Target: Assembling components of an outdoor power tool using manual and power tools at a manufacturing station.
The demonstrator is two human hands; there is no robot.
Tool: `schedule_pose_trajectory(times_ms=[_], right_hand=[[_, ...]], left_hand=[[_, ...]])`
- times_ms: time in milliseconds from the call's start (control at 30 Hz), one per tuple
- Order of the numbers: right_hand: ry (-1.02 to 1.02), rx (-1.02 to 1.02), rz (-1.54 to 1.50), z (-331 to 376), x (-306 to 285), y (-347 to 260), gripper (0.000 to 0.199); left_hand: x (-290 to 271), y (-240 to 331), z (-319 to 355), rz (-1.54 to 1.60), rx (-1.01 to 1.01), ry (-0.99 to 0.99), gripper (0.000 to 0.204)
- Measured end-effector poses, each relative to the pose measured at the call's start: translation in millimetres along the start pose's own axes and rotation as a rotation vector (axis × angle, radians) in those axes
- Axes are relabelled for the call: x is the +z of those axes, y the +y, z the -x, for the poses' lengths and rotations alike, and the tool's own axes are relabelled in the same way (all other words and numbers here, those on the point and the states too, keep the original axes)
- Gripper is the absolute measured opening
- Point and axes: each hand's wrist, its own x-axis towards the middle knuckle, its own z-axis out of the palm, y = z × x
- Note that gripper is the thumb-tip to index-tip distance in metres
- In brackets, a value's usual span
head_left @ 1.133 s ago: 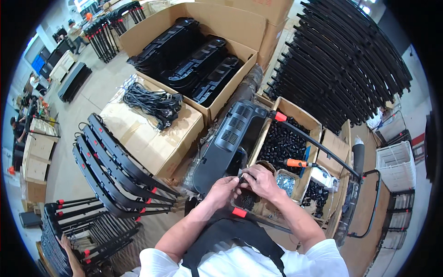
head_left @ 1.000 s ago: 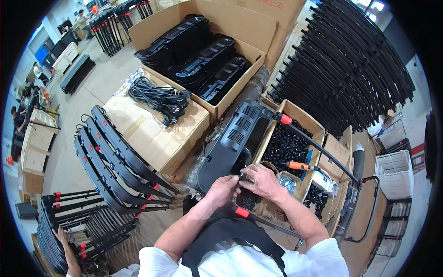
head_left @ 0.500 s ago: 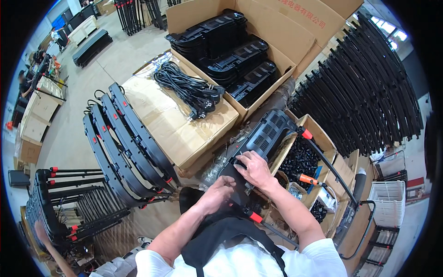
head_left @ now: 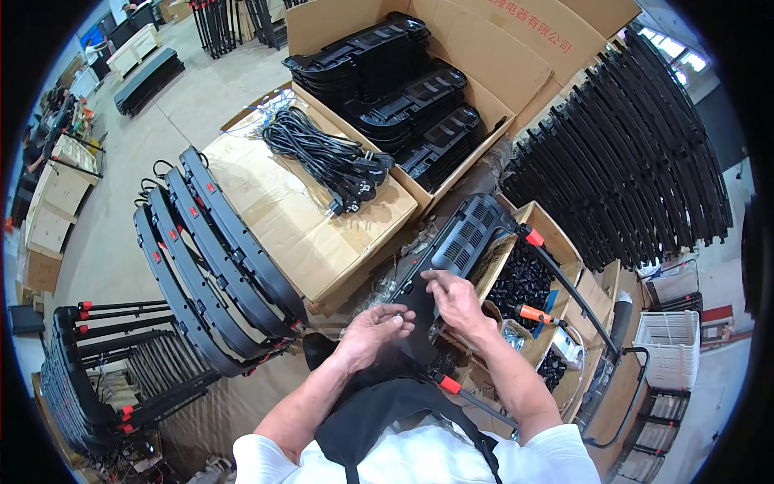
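Head view: a long black plastic housing (head_left: 451,250) with vent slots is seen lying slanted in front of the person, its far end leaning on a cardboard box of small black parts (head_left: 528,286). The right hand (head_left: 455,302) is laid flat on the near part of the housing, fingers spread and closed on nothing. The left hand (head_left: 375,331) is curled just beside it, and a tiny part seems to be pinched in its fingers (head_left: 397,317), though what it is cannot be told. The housing looks stiff, hard and fairly light, but long and wobbly, so it is best held near the middle by both side edges. A bundle of black power cords (head_left: 322,157) is left on a flat carton (head_left: 302,214). An orange-handled screwdriver (head_left: 536,315) is seen in the box. Compared with half a second ago, the hands are drawn closer together and lower on the housing.
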Motion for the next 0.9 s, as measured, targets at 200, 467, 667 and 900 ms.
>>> schedule_pose_trajectory(times_ms=[200,467,667,900], right_hand=[[-0.067,0.29,-0.196,15.3,-44.2,-15.5,0.022],[-0.089,0.18,-0.133,32.0,-56.1,-7.4,0.019],[-0.158,0.225,-0.125,33.9,-66.4,9.3,0.016],[-0.024,0.049,0.057,35.1,-59.4,31.4,0.019]], left_hand=[[21.0,4.8,-25.8,-0.065,-0.032,-0.034,0.035],[44.5,-0.5,-57.7,-0.271,-0.14,-0.098,0.032],[59.6,-5.1,-67.2,-0.302,-0.201,-0.177,0.031],[73.0,-13.3,-86.0,-0.194,-0.196,-0.095,0.029]])
